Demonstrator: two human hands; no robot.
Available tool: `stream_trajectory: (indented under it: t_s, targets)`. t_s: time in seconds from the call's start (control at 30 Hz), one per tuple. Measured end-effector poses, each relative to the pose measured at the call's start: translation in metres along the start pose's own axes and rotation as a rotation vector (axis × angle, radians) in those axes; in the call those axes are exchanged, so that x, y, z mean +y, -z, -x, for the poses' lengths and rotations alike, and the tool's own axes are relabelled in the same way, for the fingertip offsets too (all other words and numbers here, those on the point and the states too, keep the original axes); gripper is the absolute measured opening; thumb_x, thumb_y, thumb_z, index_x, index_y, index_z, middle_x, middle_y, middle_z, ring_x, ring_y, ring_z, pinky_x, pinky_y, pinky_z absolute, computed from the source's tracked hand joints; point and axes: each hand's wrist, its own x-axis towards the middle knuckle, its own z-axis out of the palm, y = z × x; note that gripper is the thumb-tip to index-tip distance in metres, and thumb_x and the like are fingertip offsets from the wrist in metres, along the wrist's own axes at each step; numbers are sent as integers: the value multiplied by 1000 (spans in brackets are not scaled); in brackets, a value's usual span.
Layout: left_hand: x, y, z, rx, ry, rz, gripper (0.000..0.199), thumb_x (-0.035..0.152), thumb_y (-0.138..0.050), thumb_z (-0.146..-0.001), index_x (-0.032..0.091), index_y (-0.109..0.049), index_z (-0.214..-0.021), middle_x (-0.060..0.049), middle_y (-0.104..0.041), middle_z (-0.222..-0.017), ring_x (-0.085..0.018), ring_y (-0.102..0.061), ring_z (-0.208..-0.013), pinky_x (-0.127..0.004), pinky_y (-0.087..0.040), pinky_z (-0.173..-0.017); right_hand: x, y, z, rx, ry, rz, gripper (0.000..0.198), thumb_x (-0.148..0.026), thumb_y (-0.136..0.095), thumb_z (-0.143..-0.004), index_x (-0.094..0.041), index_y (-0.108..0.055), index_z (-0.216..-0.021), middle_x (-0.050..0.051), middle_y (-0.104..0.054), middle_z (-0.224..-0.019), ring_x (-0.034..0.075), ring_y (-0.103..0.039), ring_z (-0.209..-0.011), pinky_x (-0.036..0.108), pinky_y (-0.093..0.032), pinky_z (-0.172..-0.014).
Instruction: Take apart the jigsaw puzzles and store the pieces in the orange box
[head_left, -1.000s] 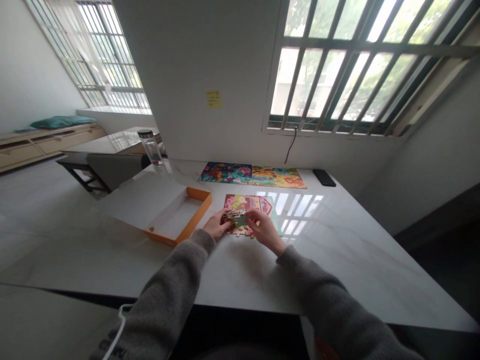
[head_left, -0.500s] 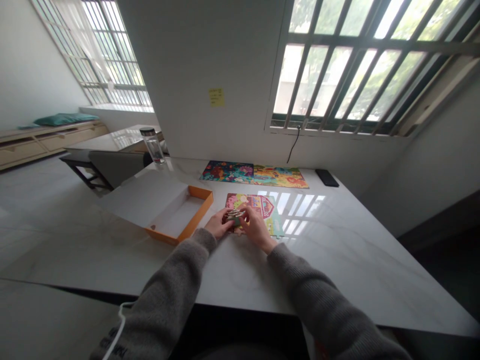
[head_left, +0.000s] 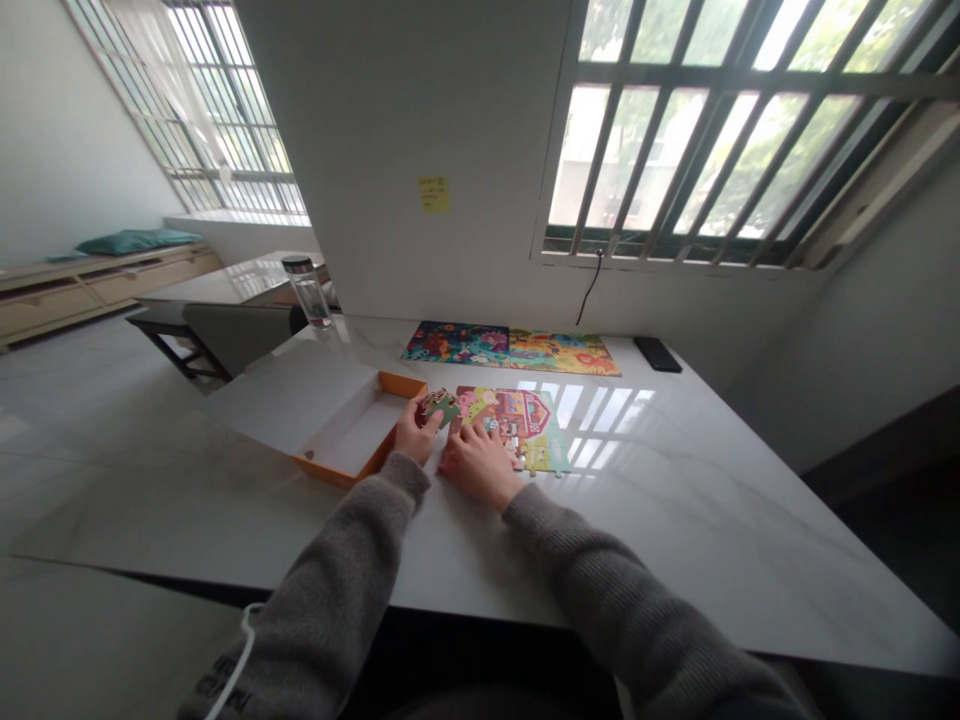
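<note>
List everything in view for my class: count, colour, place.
table: 1, white, centre
barn puzzle: 1, multicoloured, mid-table
loose pieces: several, green and red, left hand
picture panels: 2, blue and yellow, table's far edge
box: 1, orange, left of puzzle
phone: 1, black, table's far right
bottle: 1, clear, table's far left
note: 1, yellow, wall
windows: 2, dark-barred, left and right
curtain: 1, white, left window
cable: 1, black, under right window
bench: 1, beige, far left
cushion: 1, teal, on bench
side table: 1, white, left background
cord: 1, white, left sleeve
sleeves: 2, grey, foreground
left hand: 1, holding loose pieces
right hand: 1, on barn puzzle
</note>
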Motion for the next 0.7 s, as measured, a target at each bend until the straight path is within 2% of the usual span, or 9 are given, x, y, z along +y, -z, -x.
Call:
stream_trajectory:
  t_s: [0.1, 0.2, 0.3, 0.4, 0.47, 0.57, 0.63, 0.7]
  targets:
    - [0, 1, 0, 5, 2, -6, 44, 35, -67, -76, 14, -57, -114, -10, -69, -98, -18, -66, -77, -27, -56, -66, -8, -3, -8, -21, 21, 93, 27, -28, -51, -95, -11, -62, -111, 21, -62, -113, 31, -54, -106, 45, -43, -87]
    - [0, 1, 0, 12, -3, -6, 45, 35, -67, -76, 13, -57, -114, -11, -69, -99, -19, -66, -79, -28, -57, -67, -8, -8, -11, -34, 131, 177, 25, -15, -41, -96, -7, -64, -103, 21, -65, -100, 29, -58, -93, 41, -45, -79]
    - [2, 1, 0, 41, 10, 3, 46, 36, -66, -76, 14, -56, -115, -11, -69, -97, -19, -66, -77, -28, -55, -63, 3, -9, -12, -25, 195, 180, 25, -11, -38, -96, -9, -62, -103, 17, -66, -95, 26, -59, -88, 37, -47, -76]
    - [5, 1, 1, 42, 13, 17, 47, 38, -66, -76, 14, -56, -114, -11, -69, -97, -19, -66, -77, -27, -54, -60, 19, -9, -14, 9, 224, 124, 21, -9, -43, -95, -13, -60, -105, 14, -67, -96, 24, -59, -91, 34, -47, -81]
    - [6, 0, 1, 32, 12, 27, 47, 39, -67, -75, 14, -55, -114, -11, -69, -99, -19, -66, -78, -27, -54, -61, 27, -10, -14, 24, 202, 38, 17, -10, -46, -94, -15, -62, -101, 12, -67, -93, 24, -59, -91, 33, -47, -82]
    - [5, 1, 0, -1, 39, 38, 50, 41, -68, -74, 14, -55, -114, -12, -69, -100, -19, -66, -77, -27, -54, -60, 34, -7, -9, 87, 76, -221, 15, -15, -49, -94, -17, -64, -98, 9, -67, -88, 22, -61, -87, 33, -48, -79]
    - [3, 1, -1, -48, 71, 42, 51, 42, -68, -73, 14, -55, -113, -11, -69, -98, -19, -66, -77, -27, -53, -59, 37, 1, -4, 184, 57, -439, 18, -13, -49, -92, -19, -65, -99, 8, -67, -98, 21, -61, -94, 34, -49, -85]
    - [2, 0, -1, -108, 96, 40, 51, 43, -69, -72, 15, -55, -112, -11, -68, -97, -19, -66, -76, -26, -52, -58, 41, 12, 3, 303, 78, -615, 24, -8, -49, -87, -22, -66, -96, 8, -62, -116, 21, -57, -111, 38, -45, -97]
